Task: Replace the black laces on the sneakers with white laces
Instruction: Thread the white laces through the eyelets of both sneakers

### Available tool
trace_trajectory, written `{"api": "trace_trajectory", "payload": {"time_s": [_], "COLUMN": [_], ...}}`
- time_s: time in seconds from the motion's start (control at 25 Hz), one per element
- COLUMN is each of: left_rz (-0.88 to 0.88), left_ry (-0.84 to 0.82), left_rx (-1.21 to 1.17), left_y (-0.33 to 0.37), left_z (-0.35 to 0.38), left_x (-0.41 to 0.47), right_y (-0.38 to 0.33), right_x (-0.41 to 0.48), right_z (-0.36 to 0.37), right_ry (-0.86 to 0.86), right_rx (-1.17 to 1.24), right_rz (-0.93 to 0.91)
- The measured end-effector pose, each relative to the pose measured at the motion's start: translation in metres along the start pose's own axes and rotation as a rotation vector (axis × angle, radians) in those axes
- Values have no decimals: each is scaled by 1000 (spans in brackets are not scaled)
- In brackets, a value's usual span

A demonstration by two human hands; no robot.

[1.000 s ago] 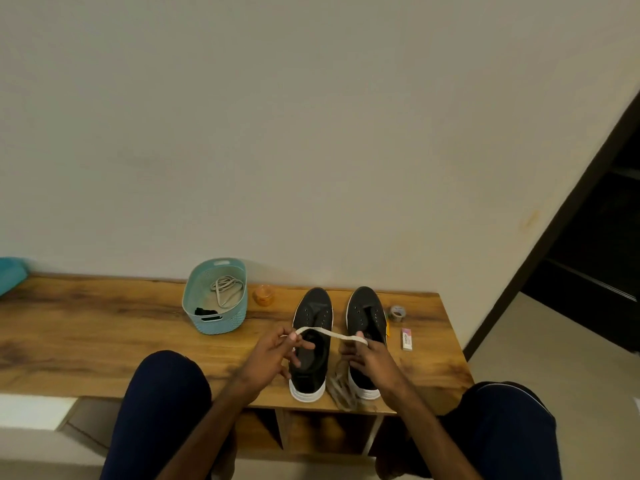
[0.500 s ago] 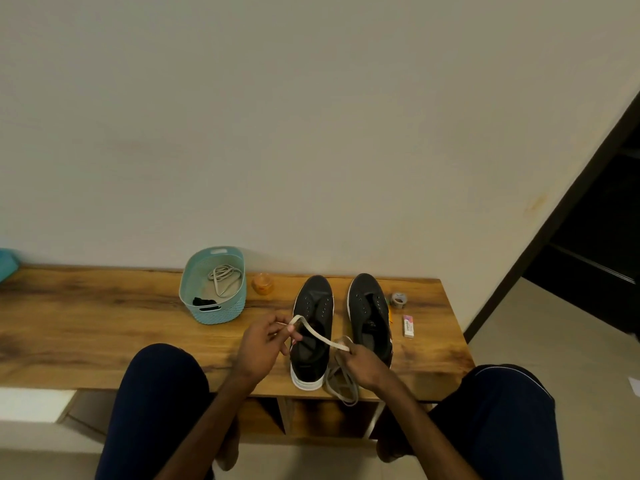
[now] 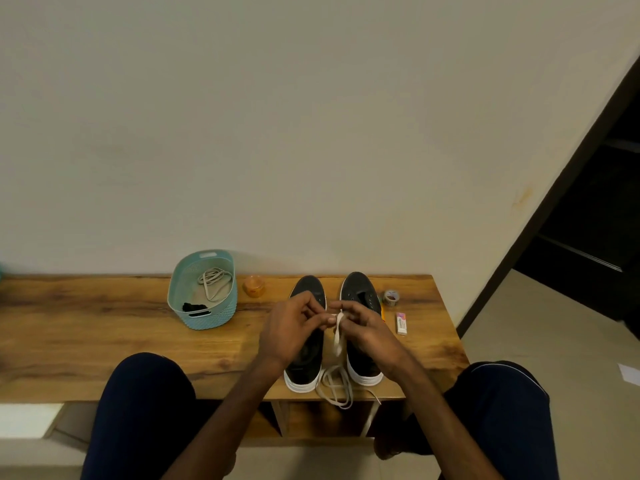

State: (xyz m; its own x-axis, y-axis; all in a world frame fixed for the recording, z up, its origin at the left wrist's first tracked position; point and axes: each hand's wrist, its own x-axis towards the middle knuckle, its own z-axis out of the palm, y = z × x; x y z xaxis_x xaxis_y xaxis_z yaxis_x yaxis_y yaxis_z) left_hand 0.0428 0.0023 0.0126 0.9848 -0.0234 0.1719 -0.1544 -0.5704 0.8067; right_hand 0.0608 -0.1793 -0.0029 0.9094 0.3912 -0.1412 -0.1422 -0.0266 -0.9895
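We see two black, white-soled sneakers, the left sneaker (image 3: 306, 362) and right sneaker (image 3: 358, 289), side by side, toes away from us. A white lace (image 3: 336, 341) hangs between them, slack looped at their heels.

a wooden table (image 3: 104, 327) bears an orange jar (image 3: 254, 286), a tape roll (image 3: 391, 297) and an eraser (image 3: 401, 323).

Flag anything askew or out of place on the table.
The white lace, pinched by left hand and right hand, trails between the sneakers; its slack loops hang over the table front edge. Nothing else stands out.
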Motion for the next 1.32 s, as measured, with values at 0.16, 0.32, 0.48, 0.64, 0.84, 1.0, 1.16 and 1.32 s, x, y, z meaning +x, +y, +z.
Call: {"api": "trace_trajectory", "payload": {"time_s": [0.16, 0.32, 0.48, 0.64, 0.84, 1.0, 1.16, 1.32], "left_rz": [20, -40, -326, -509, -497, -505, -528, -486], "left_ry": [-66, 0, 65, -66, 4, 37, 59, 1], "left_rx": [-111, -21, 583, 441, 426, 473, 520, 605], "left_y": [12, 3, -52, -86, -94, -109, -120, -107], "left_z": [8, 43, 62, 65, 54, 31, 17, 13], "left_x": [16, 20, 4, -10, -2, -4, -8, -11], "right_y": [-8, -9, 21, 55, 69, 70, 69, 60], "right_x": [-1, -2, 3, 21, 30, 28, 20, 15], "right_z": [-18, -53, -92, -81, -50, -22, 1, -9], "right_ry": [105, 323, 652, 499, 314, 206, 136, 25], "right_rx": [-45, -47, -414, -855, -939, -1028, -1084, -980], "right_rz": [-108, -54, 102, 334, 387, 343, 344, 393]}}
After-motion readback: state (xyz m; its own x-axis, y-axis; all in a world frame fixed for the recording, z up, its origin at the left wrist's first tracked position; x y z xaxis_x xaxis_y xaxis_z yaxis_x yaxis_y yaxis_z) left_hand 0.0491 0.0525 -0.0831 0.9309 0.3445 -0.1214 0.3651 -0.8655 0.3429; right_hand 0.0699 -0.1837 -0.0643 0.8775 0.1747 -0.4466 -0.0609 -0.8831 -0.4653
